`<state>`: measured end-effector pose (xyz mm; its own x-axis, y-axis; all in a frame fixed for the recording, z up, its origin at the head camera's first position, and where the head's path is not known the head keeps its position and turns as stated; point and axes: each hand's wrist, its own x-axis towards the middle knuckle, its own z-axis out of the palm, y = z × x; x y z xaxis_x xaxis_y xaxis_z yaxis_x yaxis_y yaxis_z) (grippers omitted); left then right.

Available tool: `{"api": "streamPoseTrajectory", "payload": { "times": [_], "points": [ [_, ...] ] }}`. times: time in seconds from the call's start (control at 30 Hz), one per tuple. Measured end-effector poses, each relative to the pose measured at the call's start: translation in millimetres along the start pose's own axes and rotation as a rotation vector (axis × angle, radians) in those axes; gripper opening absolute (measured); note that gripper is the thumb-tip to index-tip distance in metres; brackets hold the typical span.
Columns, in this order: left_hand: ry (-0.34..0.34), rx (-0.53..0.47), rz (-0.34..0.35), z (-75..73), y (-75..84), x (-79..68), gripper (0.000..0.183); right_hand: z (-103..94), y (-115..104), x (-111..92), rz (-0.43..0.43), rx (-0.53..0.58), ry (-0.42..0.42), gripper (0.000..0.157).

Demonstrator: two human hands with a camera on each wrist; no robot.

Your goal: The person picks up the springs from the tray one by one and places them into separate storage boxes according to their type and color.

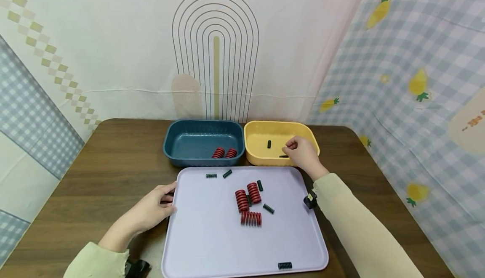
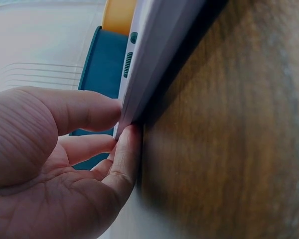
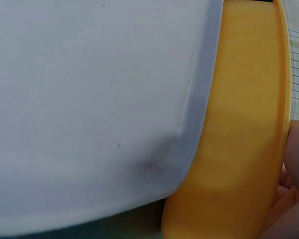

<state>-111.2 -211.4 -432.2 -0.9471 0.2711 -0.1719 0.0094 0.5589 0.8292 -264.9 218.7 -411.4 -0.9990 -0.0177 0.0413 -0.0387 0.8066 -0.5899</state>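
Right grip [image 1: 301, 154] curled, contents unclear | over yellow bin [image 1: 261, 157] | black spring [image 1: 283, 156] beside

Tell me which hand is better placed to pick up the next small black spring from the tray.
Probably the right hand. It hovers over the yellow plastic bin, free, with black springs nearby. The left hand is occupied, touching the left edge of the lavender plastic tray.

Two bare hands, pale cream long sleeves, small black wrist-worn camera at each cuff
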Motion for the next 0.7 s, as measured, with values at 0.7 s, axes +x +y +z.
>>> {"api": "streamPoseTrajectory", "payload": {
  "times": [0.7],
  "points": [
    [-0.012, -0.011, 0.005, -1.4, -1.5, -0.1, 0.066, -22.6, 0, -28, -0.182, 0.058, -0.006, 0.038]
  ]
}}
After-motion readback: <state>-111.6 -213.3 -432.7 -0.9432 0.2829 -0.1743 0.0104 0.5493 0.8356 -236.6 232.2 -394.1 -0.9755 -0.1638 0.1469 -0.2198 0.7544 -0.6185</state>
